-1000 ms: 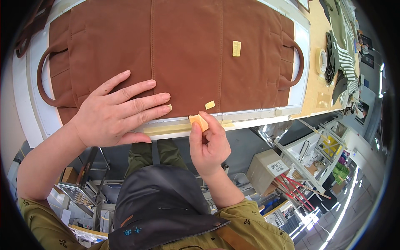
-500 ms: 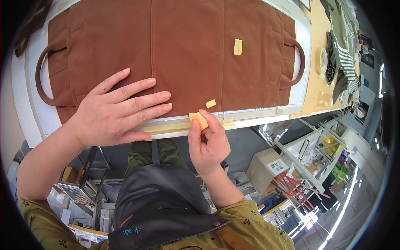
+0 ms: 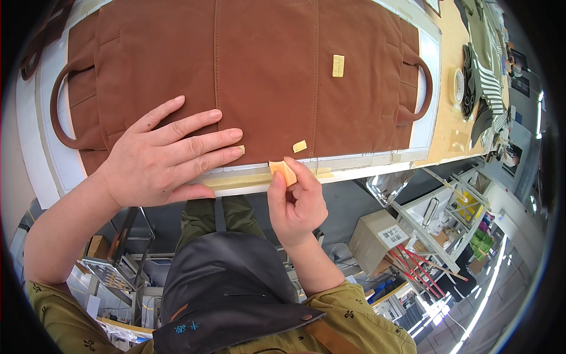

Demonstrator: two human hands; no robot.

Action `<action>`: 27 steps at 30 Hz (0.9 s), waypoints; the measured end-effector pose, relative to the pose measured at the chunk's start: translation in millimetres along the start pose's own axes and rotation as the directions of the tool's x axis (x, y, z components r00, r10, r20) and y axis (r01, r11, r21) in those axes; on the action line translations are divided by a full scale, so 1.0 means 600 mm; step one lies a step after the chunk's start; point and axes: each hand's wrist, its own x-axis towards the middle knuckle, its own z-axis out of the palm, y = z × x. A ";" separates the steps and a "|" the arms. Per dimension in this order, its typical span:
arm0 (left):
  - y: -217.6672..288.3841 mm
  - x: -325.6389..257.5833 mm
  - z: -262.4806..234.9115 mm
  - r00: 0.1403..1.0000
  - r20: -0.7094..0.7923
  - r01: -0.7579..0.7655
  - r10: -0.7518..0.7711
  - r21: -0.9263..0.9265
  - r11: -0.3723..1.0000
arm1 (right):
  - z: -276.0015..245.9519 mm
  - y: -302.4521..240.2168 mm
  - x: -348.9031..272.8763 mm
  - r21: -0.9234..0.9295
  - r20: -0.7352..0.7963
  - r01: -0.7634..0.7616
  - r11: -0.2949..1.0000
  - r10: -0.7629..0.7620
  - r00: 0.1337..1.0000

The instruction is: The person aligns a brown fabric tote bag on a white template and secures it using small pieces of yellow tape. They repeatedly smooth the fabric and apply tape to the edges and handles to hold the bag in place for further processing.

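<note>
A brown canvas bag (image 3: pixel 259 76) with loop handles at both ends lies flat on a white board (image 3: pixel 44 153) on the table. My left hand (image 3: pixel 159 156) rests flat with spread fingers on the bag's near edge. My right hand (image 3: pixel 298 203) pinches a small orange chalk wedge (image 3: pixel 284 172) between thumb and fingers, its tip against the near edge of the bag, beside a strip of beige tape (image 3: pixel 247 177). Two small yellowish tabs lie on the bag, one near the chalk (image 3: pixel 300 146) and one farther up (image 3: pixel 338 65).
A roll of tape (image 3: pixel 455 85) and folded striped cloth (image 3: pixel 486 76) lie at the table's right end. Below the table edge stand a cardboard box (image 3: pixel 377 242), wire shelves (image 3: pixel 448 218) and bins. My dark apron (image 3: pixel 230 289) fills the lower middle.
My right hand has shifted the chalk a little along the bag's near edge. My left hand stays flat in place.
</note>
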 end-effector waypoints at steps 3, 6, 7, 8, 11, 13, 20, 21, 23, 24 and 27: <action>0.000 -0.003 -0.003 1.000 0.000 0.004 -0.004 0.005 1.000 | 0.004 -0.004 0.006 0.006 0.001 0.007 1.000 -0.007 1.000; 0.000 -0.002 0.001 1.000 0.004 0.004 -0.004 0.000 1.000 | 0.002 -0.001 0.003 0.009 0.014 0.003 1.000 -0.003 1.000; -0.001 0.000 0.000 1.000 0.002 0.000 0.000 0.000 1.000 | 0.000 0.002 0.002 0.009 0.016 0.003 1.000 -0.003 1.000; -0.001 0.000 0.001 1.000 0.006 0.000 0.000 -0.002 1.000 | 0.000 0.004 -0.001 0.019 -0.001 -0.008 1.000 0.008 1.000; 0.002 -0.002 -0.006 1.000 0.016 0.005 -0.004 -0.005 1.000 | 0.000 0.004 -0.003 0.065 -0.011 -0.041 0.997 0.041 0.999; 0.003 -0.002 -0.003 1.000 0.019 0.005 -0.005 -0.011 1.000 | -0.013 0.003 -0.001 0.100 0.040 -0.066 0.993 0.063 0.997; 0.007 -0.005 -0.025 0.998 0.055 0.013 -0.008 -0.076 0.997 | -0.044 -0.009 0.013 0.593 0.294 -0.543 0.594 0.468 0.833; 0.006 -0.007 -0.023 0.999 0.040 0.007 -0.005 -0.072 0.997 | -0.048 -0.007 0.020 0.616 0.334 -0.565 0.548 0.468 0.818; 0.006 -0.006 -0.027 1.000 0.019 0.000 0.001 -0.069 0.998 | -0.052 -0.003 0.030 0.638 0.396 -0.600 0.482 0.463 0.793; 0.006 -0.006 -0.028 1.000 0.021 -0.005 0.006 -0.074 0.997 | -0.052 -0.001 0.036 0.641 0.418 -0.613 0.461 0.460 0.783; 0.003 0.001 -0.017 1.000 0.010 -0.022 0.023 -0.097 0.995 | -0.059 0.013 0.049 0.651 0.448 -0.642 0.405 0.477 0.756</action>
